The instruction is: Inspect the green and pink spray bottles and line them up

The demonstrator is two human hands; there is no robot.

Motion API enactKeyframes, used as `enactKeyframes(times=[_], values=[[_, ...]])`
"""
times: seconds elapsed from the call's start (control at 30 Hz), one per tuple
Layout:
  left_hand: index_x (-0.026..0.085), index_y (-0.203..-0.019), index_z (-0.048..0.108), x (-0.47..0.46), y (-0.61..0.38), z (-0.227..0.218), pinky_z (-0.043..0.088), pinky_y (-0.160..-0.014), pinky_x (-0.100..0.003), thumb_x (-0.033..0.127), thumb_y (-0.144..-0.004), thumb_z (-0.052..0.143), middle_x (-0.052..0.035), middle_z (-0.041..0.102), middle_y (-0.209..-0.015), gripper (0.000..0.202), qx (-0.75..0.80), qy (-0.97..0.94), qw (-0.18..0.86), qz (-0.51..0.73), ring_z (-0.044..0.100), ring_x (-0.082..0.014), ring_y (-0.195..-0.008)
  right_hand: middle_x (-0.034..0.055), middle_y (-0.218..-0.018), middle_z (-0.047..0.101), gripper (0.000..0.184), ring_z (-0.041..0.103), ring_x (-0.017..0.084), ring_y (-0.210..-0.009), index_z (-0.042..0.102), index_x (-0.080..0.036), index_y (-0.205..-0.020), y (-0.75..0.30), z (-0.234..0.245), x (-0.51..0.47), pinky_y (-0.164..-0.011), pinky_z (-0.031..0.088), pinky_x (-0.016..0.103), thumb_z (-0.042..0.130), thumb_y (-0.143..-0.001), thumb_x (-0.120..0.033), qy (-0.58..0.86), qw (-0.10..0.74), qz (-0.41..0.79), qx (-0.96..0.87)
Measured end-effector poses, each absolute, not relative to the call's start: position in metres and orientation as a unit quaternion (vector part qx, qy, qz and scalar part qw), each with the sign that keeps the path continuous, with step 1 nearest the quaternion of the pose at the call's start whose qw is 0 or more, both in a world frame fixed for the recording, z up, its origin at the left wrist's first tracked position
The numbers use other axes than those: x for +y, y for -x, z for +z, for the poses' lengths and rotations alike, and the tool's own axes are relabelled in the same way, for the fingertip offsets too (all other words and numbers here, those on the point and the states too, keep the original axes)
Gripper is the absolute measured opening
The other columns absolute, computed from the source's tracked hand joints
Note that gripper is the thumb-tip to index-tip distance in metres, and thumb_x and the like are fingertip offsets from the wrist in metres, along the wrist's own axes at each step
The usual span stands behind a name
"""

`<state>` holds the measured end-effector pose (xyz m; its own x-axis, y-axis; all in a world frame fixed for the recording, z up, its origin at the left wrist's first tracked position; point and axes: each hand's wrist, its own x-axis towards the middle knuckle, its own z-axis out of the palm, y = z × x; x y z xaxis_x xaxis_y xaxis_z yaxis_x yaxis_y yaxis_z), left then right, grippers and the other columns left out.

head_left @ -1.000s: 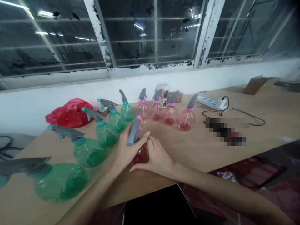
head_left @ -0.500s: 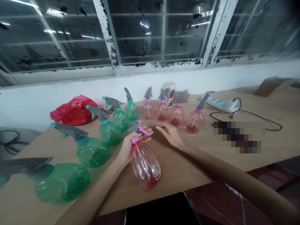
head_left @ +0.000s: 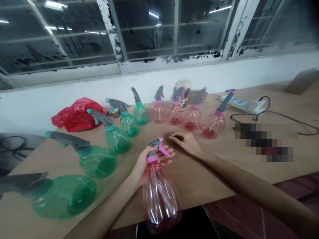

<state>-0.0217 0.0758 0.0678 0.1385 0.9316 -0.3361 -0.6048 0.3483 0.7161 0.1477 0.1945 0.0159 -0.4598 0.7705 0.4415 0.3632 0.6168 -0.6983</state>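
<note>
A clear pink spray bottle (head_left: pixel 163 199) with a grey-and-pink trigger head is held by my left hand (head_left: pixel 147 162), which grips it round the neck below the head. Its base hangs over the table's near edge, tilted toward me, with a little red liquid at the bottom. My right hand (head_left: pixel 186 142) is loosely curved just above the table, thumb and forefinger a little apart, and nothing shows between them. Behind it stand several pink spray bottles (head_left: pixel 191 118) in a row. Left of my hands, several green spray bottles (head_left: pixel 117 139) stand in a curving line.
A red plastic bag (head_left: pixel 77 114) lies by the wall at the back left. A patterned cup (head_left: pixel 185 99) stands behind the pink bottles. To the right are a white power strip (head_left: pixel 243 104) with a black cord and a blurred-out item (head_left: pixel 264 142). A cardboard box (head_left: pixel 302 80) sits far right.
My left hand has brought the pink spray bottle nearer to me and slightly right, past the table edge. The right hand's thumb and forefinger have drawn closer together. The view has shifted slightly.
</note>
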Motion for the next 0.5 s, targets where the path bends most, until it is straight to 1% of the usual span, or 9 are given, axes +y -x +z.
enactKeyframes(times=[0.13, 0.23, 0.3, 0.4, 0.5], values=[[0.009, -0.086, 0.068, 0.073, 0.02, 0.069, 0.055, -0.072, -0.032, 0.033, -0.087, 0.047, -0.0134, 0.072, -0.087, 0.032, 0.38, -0.222, 0.731, 0.522, 0.069, -0.0241, -0.086, 0.0039, -0.118, 0.067, 0.024, 0.061, 0.019, -0.112, 0.067, -0.023, -0.104, -0.145, 0.013, 0.191, -0.101, 0.044, 0.039, 0.054, -0.089, -0.037, 0.318, 0.35, 0.228, -0.851], [0.01, -0.089, 0.068, 0.076, 0.02, 0.065, 0.055, -0.073, -0.031, 0.035, -0.088, 0.048, -0.0136, 0.072, -0.09, 0.032, 0.398, -0.209, 0.735, 0.508, 0.069, -0.0233, -0.087, 0.0079, -0.13, 0.06, 0.035, 0.053, 0.021, -0.123, 0.062, -0.02, -0.117, -0.144, 0.007, 0.191, -0.106, 0.04, 0.042, 0.057, -0.087, -0.038, 0.299, 0.322, 0.193, -0.877], [0.01, -0.088, 0.067, 0.079, 0.02, 0.061, 0.055, -0.074, -0.031, 0.035, -0.088, 0.049, -0.0125, 0.071, -0.088, 0.031, 0.402, -0.201, 0.737, 0.505, 0.069, -0.0223, -0.085, 0.0107, -0.134, 0.057, 0.041, 0.049, 0.023, -0.127, 0.059, -0.017, -0.122, -0.144, 0.003, 0.192, -0.108, 0.038, 0.044, 0.058, -0.086, -0.039, 0.294, 0.305, 0.173, -0.889], [0.011, -0.081, 0.066, 0.08, 0.021, 0.056, 0.053, -0.068, -0.028, 0.034, -0.086, 0.051, -0.0087, 0.069, -0.076, 0.027, 0.408, -0.209, 0.728, 0.511, 0.068, -0.0191, -0.072, 0.0114, -0.133, 0.057, 0.042, 0.048, 0.025, -0.128, 0.059, -0.018, -0.124, -0.143, -0.001, 0.192, -0.108, 0.036, 0.048, 0.057, -0.087, -0.04, 0.29, 0.292, 0.159, -0.897], [0.014, -0.068, 0.061, 0.078, 0.022, 0.059, 0.049, -0.057, -0.023, 0.033, -0.083, 0.055, -0.0017, 0.059, -0.059, 0.025, 0.4, -0.241, 0.706, 0.532, 0.059, -0.012, -0.054, 0.0118, -0.132, 0.058, 0.043, 0.048, 0.025, -0.129, 0.059, -0.019, -0.124, -0.142, -0.001, 0.191, -0.108, 0.036, 0.05, 0.054, -0.089, -0.042, 0.29, 0.294, 0.156, -0.898]])
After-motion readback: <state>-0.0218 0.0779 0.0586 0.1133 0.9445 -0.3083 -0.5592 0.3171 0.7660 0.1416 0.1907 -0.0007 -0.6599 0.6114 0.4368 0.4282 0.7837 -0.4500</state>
